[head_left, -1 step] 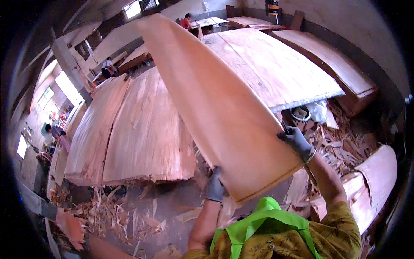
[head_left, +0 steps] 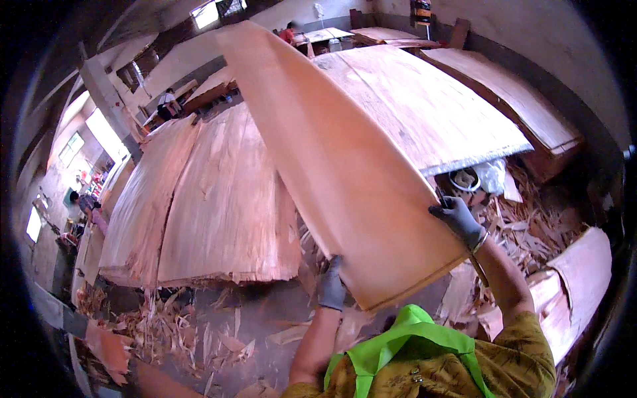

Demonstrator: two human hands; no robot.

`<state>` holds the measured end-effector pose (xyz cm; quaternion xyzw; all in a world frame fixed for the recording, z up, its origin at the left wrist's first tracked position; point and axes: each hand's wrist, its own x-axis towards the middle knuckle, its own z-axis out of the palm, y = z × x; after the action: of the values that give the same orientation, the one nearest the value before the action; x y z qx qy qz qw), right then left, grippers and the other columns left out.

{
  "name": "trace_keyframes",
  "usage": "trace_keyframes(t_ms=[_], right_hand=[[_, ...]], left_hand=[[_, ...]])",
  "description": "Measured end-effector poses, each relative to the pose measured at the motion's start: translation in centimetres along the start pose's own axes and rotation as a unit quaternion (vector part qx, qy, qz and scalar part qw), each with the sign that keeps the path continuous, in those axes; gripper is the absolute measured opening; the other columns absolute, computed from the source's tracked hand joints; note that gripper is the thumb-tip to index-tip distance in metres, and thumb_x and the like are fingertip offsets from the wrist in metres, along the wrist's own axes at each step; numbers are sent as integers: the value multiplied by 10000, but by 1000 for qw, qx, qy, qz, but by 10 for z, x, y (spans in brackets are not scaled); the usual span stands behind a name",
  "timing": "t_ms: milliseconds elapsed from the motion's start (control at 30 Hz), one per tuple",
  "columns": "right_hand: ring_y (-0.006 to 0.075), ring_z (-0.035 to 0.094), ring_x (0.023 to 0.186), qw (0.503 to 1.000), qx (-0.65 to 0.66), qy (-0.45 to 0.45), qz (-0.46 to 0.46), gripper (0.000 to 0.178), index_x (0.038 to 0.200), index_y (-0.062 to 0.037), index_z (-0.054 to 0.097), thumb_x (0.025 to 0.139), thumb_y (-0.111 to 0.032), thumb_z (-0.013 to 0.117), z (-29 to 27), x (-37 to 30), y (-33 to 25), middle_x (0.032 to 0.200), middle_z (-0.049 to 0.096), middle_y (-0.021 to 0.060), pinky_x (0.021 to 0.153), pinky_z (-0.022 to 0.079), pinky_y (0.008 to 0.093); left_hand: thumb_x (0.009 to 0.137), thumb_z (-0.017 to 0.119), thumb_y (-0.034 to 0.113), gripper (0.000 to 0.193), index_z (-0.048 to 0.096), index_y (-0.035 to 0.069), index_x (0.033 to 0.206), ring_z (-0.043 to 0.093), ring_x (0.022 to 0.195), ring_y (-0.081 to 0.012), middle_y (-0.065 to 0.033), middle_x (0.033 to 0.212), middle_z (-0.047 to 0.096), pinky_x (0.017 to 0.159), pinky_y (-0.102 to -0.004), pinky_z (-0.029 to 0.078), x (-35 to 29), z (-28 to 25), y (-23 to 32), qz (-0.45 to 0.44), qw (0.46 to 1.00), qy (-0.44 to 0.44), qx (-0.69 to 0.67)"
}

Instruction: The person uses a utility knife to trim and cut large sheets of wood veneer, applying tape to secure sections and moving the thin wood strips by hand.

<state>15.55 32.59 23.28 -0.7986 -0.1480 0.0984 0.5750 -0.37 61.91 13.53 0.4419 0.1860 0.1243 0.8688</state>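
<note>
Spanning left grip (head_left: 331, 290) to right grip (head_left: 459, 220), long wood sheet (head_left: 352, 179)

Wood scraps (head_left: 162, 328) litter the workshop floor to your left, while a white-rimmed bucket (head_left: 463, 180) and a clear plastic bag (head_left: 492, 176) sit side by side to your right. A pile of wood sheets (head_left: 507, 96) lines the right-hand wall (head_left: 511, 26). Across the room from you, a person in red (head_left: 286, 34) is beside a pale-topped table (head_left: 330, 32); a second person (head_left: 168, 103) is near a gray pillar (head_left: 105, 96), and a third (head_left: 89, 204) bends at your far left. Daylight fills a high window (head_left: 205, 14).
</note>
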Motion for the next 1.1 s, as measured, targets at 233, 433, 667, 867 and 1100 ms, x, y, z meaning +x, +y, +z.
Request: trace_keyframes(t_ms=[233, 433, 667, 867, 1100], right_hand=[[53, 488, 681, 998, 18, 40, -37, 219, 854, -7, 670, 803, -215, 715, -66, 166, 53, 746, 570, -66, 606, 418, 246], [75, 426, 597, 980, -149, 129, -23, 228, 723, -10, 615, 793, -209, 702, -95, 284, 80, 620, 506, -45, 526, 380, 293], [372, 593, 638, 910, -361, 206, -14, 341, 795, -34, 623, 779, -372, 661, -98, 387, 76, 660, 595, 194, 568, 426, 435], [397, 594, 689, 857, -462, 223, 47, 329, 791, -68, 594, 770, -388, 666, -78, 445, 92, 683, 600, 189, 584, 434, 463], [402, 584, 571, 815, -516, 263, 37, 424, 710, -74, 556, 860, -471, 561, -51, 468, 115, 585, 581, 193, 498, 430, 480]], left_hand=[[900, 590, 264, 235, 602, 51, 1000, 585, 774, -130, -29, 908, 601, 671, -284, 506, 207, 47, -64, -31, 998, -6, -48], [897, 595, 226, 187, 639, 66, 986, 590, 801, -131, -11, 907, 631, 710, -260, 488, 341, 103, -90, -57, 995, 24, -80], [898, 598, 213, 215, 645, 48, 1027, 585, 856, -125, -23, 952, 641, 766, -257, 461, 441, 153, -57, -36, 999, 29, -13], [884, 613, 251, 252, 644, 40, 1018, 569, 865, -119, -15, 934, 633, 778, -256, 444, 519, 135, -71, -46, 999, -6, 5], [890, 602, 266, 250, 655, 45, 995, 553, 851, -105, -7, 925, 628, 776, -260, 436, 541, 133, -56, -51, 994, -3, 96]])
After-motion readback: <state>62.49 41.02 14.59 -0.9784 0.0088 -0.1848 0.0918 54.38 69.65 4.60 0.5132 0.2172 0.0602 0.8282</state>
